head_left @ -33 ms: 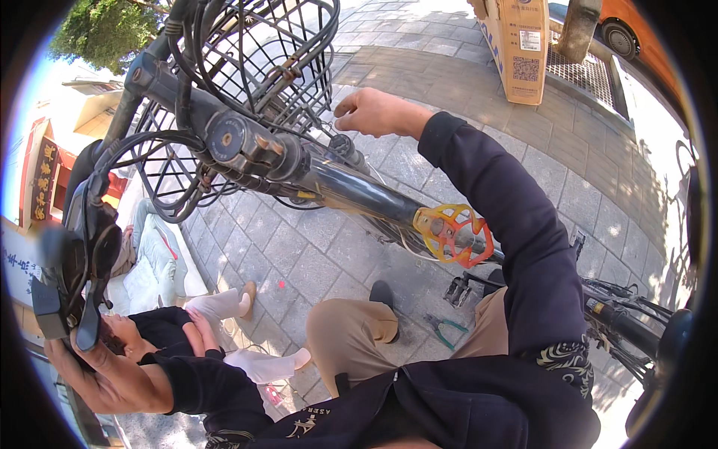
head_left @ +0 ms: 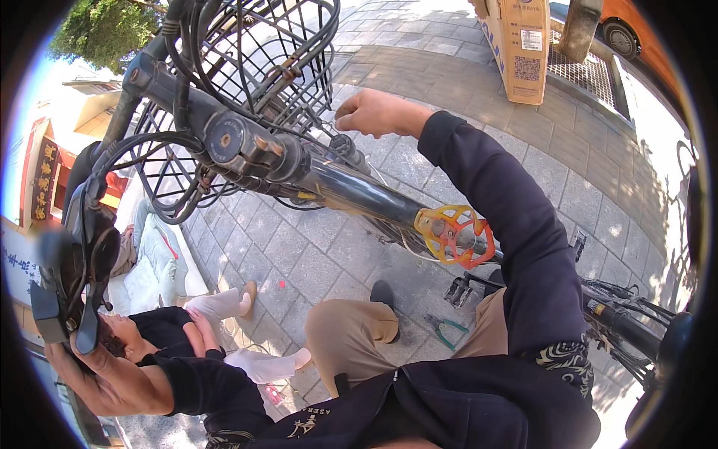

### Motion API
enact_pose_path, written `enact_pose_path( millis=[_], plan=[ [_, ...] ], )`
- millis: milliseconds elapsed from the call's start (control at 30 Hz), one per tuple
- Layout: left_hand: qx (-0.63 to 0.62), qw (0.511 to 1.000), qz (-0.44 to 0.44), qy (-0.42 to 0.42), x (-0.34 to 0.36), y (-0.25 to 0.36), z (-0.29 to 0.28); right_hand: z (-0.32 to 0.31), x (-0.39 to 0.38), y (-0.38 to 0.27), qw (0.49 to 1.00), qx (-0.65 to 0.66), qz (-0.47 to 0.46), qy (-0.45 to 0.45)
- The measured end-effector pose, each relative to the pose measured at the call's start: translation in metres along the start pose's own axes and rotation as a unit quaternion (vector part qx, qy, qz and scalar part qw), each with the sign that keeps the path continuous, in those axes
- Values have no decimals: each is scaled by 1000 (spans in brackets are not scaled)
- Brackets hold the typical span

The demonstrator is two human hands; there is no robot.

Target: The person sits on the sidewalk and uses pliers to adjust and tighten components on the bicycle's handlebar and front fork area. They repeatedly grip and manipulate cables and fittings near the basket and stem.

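Observation:
A dark bicycle stands slanted across the view, with its handlebar stem [head_left: 228, 138] and black down-sloping frame tube [head_left: 366, 187] before me. At the lower left, my left hand [head_left: 112, 378] is closed round the end of the handlebar, by the black brake lever [head_left: 91, 322]. My right hand [head_left: 381, 112] reaches over the frame to the right side of the black wire basket [head_left: 161, 168]. Its fingertips are pinched together beside a round black part [head_left: 344, 146] below the stem; whatever they hold is too small to make out. A yellow-orange bottle cage [head_left: 452, 236] sits on the frame tube.
Pliers with green handles [head_left: 449, 329] lie on the paving by my feet, near a pedal [head_left: 458, 292]. A person in black [head_left: 176, 325] sits at the left. A tall cardboard box [head_left: 520, 52] stands at the back right. Another bicycle [head_left: 621, 322] is at the right.

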State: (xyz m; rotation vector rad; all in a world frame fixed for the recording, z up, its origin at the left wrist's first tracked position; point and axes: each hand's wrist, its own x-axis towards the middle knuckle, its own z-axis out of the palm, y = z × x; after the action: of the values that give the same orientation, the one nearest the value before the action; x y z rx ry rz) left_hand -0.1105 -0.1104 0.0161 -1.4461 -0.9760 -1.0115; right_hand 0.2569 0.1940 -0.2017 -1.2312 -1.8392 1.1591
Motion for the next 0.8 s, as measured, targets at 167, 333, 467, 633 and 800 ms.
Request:
enact_pose_path(
  millis=[167,333,467,633,800],
  plan=[
    [-18,1000,-10,14,-4,1,5,15,6,8,997,73,12,-15],
    [-16,1000,7,19,-3,0,4,28,14,12,986,164,-15,38],
    [-19,999,16,25,-3,4,2,32,17,19,978,155,-109,86],
    [15,999,47,-6,-4,-21,-8,30,18,27,937,-58,-316,136],
    [25,997,74,-14,-4,-26,-8,21,15,37,836,-255,-451,180]
  ],
)
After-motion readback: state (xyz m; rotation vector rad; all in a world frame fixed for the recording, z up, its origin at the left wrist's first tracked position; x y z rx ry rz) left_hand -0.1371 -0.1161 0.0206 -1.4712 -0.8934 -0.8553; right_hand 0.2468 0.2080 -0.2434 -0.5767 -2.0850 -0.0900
